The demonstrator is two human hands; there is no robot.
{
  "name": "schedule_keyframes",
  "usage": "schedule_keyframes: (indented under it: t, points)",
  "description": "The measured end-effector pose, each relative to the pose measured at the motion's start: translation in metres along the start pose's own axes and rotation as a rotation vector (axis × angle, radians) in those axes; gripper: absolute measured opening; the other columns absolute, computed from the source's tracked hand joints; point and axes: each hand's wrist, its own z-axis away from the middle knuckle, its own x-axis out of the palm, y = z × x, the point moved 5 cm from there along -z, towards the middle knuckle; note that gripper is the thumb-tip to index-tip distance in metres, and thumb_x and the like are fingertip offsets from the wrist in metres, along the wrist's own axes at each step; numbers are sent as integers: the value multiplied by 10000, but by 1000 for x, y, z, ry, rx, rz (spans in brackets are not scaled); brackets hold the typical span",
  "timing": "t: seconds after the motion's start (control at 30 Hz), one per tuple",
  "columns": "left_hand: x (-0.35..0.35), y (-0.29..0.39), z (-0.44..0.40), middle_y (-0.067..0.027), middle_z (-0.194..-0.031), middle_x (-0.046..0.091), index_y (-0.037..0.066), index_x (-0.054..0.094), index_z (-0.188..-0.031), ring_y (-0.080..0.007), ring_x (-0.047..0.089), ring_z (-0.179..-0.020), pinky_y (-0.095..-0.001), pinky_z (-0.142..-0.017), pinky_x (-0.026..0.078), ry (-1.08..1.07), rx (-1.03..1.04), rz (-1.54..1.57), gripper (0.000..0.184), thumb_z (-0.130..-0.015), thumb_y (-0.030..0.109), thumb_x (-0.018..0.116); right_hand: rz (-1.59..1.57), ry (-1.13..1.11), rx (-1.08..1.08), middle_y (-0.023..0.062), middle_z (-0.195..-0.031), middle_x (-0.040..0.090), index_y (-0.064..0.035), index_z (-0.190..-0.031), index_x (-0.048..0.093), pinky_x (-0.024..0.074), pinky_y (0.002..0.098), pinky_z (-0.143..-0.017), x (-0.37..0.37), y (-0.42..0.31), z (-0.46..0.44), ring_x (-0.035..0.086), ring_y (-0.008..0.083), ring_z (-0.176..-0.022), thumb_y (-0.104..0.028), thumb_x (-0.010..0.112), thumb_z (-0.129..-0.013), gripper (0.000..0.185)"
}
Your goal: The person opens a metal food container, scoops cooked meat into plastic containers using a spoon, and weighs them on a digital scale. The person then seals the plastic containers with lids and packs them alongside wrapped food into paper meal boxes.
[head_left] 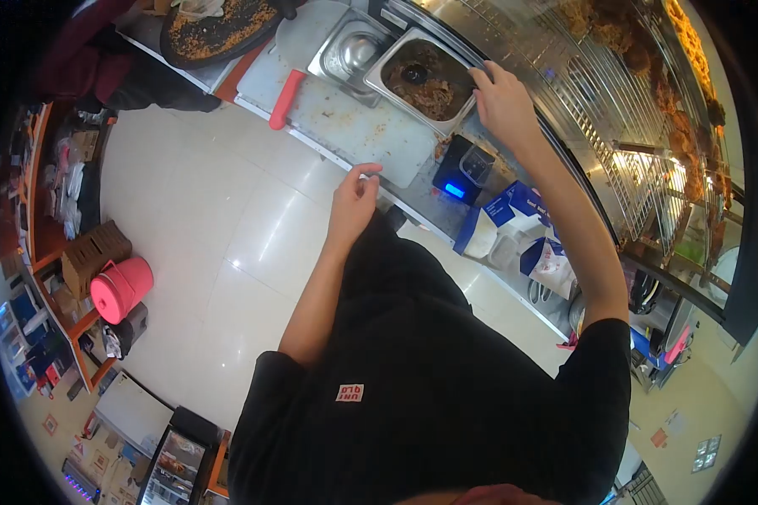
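Observation:
My right hand (504, 103) is at the right rim of a deep metal pan (386, 71) that holds shredded brown food (434, 94), its fingers closed on that rim. Near the counter's front edge hovers my left hand (355, 202), fingers curled and partly apart, nothing visible between them. A cleaver with a red handle (287, 99) lies on the whitish cutting board (362, 133). To the board's right is a black scale (461, 172) with a lit blue display and a clear container on top. An empty metal pan (355, 54) adjoins the food pan.
Blue and white packages (514, 210) lie right of the scale. A glass case with wire racks (615, 126) borders the counter. A dark round tray of crumbs (215, 34) is at upper left, beside another person (101, 71). A pink bucket (123, 289) stands at left.

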Motion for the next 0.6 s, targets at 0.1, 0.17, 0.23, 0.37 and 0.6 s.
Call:
schedule_keyframes:
  t: [0.1,0.17,0.23,0.37,0.6]
  points:
    - [-2,15,-15,23,-612,491,75,653,-1123,-60,425,-571,-253,-554,360,-39,36,25,200,-948,137,578,61,-53,12,140,-1105,615,-78,-1141,590,510,399,-814,14,-2,-12,634,289,-985,-163,664,-857,306]
    - [-2,16,-28,21,-633,498,75,648,-1134,-57,437,-589,-252,-562,367,-74,56,48,208,-947,138,581,74,-104,49,110,-1027,615,-89,-1099,583,503,407,-777,19,0,-20,632,276,-936,-169,672,-848,278]
    - [-3,25,-38,19,-646,500,74,642,-1143,-57,448,-603,-253,-568,376,-98,65,79,216,-946,138,582,110,-93,36,89,-971,602,-94,-1047,581,496,410,-755,18,-1,-26,625,271,-891,-176,675,-842,239]
    - [0,32,-54,11,-672,519,78,633,-1153,-65,467,-615,-256,-580,397,-150,39,114,225,-942,139,584,145,-172,63,79,-948,597,-98,-1029,592,497,397,-733,16,-5,-29,623,265,-866,-184,675,-844,220]
    - [26,36,-37,-34,-700,563,75,614,-1195,-117,508,-634,-298,-576,406,-597,-31,-238,273,-941,166,571,-24,-175,101,103,-1022,618,-92,-1084,617,513,413,-734,-8,-18,-14,639,291,-875,-144,657,-852,241]
